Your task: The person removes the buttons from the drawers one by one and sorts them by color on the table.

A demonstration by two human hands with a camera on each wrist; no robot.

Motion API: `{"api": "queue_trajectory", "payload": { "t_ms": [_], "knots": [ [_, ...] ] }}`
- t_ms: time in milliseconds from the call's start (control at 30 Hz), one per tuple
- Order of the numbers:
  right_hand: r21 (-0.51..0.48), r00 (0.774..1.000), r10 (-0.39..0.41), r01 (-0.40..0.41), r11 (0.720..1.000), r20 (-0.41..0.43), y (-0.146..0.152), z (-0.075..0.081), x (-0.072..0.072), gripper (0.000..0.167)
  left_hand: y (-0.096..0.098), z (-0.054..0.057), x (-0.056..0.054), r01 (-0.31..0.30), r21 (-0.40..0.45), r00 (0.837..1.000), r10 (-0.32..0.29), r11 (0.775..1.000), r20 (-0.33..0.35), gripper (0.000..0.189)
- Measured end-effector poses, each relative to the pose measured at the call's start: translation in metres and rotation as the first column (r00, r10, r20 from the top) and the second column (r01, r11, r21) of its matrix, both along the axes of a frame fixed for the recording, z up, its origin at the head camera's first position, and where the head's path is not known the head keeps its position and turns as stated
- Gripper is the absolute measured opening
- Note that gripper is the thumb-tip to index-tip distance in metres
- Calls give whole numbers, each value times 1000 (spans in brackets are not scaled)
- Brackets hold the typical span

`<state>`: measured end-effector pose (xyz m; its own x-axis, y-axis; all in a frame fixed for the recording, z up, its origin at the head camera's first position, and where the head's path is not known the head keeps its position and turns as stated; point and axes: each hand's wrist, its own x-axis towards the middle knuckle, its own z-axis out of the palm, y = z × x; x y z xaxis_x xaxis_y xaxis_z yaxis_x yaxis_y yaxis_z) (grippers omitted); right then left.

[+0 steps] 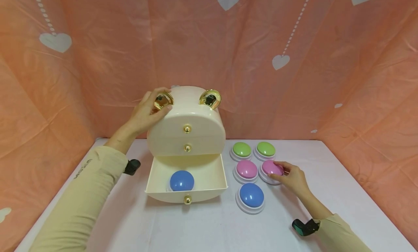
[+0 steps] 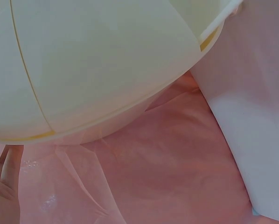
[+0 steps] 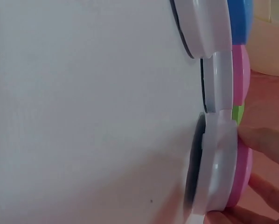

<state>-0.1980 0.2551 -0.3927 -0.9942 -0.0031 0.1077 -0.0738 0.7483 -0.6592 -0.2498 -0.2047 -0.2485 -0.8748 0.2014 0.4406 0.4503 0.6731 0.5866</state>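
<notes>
A cream drawer box [image 1: 186,134] with gold ears and gold knobs stands on the table, its bottom drawer [image 1: 209,172] pulled out. Inside that drawer sits a blue button [image 1: 181,181]. My left hand [image 1: 147,112] grips the left gold ear [image 1: 163,101], thumb in front and fingers behind; only a little of it shows in the left wrist view. Right of the box, my right hand [image 1: 295,177] holds a pink button [image 1: 272,167] with a white base by its rim. In the right wrist view, the button's dark underside [image 3: 194,168] shows and it looks slightly tilted.
Beside the held button are another pink button [image 1: 246,169], two green buttons [image 1: 241,149] behind, and a blue button [image 1: 251,195] in front. White cloth [image 1: 209,226] covers the table. Orange fabric [image 1: 183,45] with hearts hangs around the back and sides.
</notes>
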Motion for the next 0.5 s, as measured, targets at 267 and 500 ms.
{"api": "queue_trajectory", "payload": {
  "t_ms": [267, 500],
  "knots": [
    [57, 998, -34, 31, 998, 43, -8, 6, 0, 56, 0, 1, 0, -5, -3, 1000, 5, 1000, 4, 50],
    [-74, 999, -38, 38, 997, -5, -30, 17, 0, 53, 0, 0, 0, -7, -9, 1000, 7, 1000, 3, 49]
  ]
}}
